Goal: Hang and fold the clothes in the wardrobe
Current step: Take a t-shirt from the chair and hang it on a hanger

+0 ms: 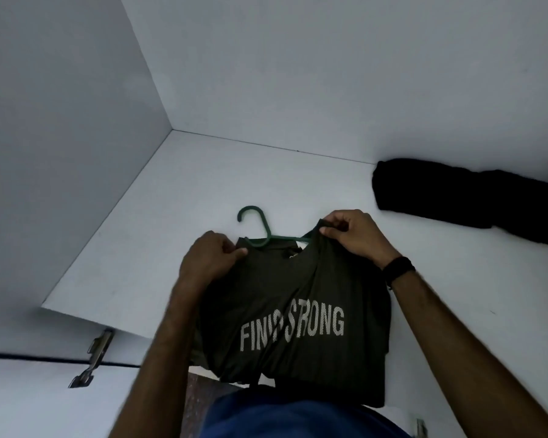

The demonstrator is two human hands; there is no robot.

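Right hand point(354, 235): thumb & fingers curled, pinching the shirt point(298, 311) collar edge at its right shoulder, lifted a bit off the shelf point(139, 248). Left hand point(209, 257): fingers curled in, thumb tip pressed on the shirt's left shoulder edge, gripping fabric there. Black band point(399, 270) on the right wrist. Shirt is dark olive, front up, w/ pale print "FINISH STRONG" partly lost in a crease; it lies bunched on the shelf front, lower part draping over the shelf edge toward the person. Green hanger point(260, 229) is in the neck opening: hook & neck stick out past the collar onto the shelf, one arm runs right under the fabray near the right hand, rest hidden inside the shirt. Wardrobe compartment: white shelf, left wall & back wall point(329, 74). Inside it, besides shirt & hanger, a black folded garment point(456, 194) lies at the back right against the back wall, well apart from the hands. Metal hinge point(92, 358) sits below the shelf's left front corner. Blue clothing point(298, 415) of the person at bottom.
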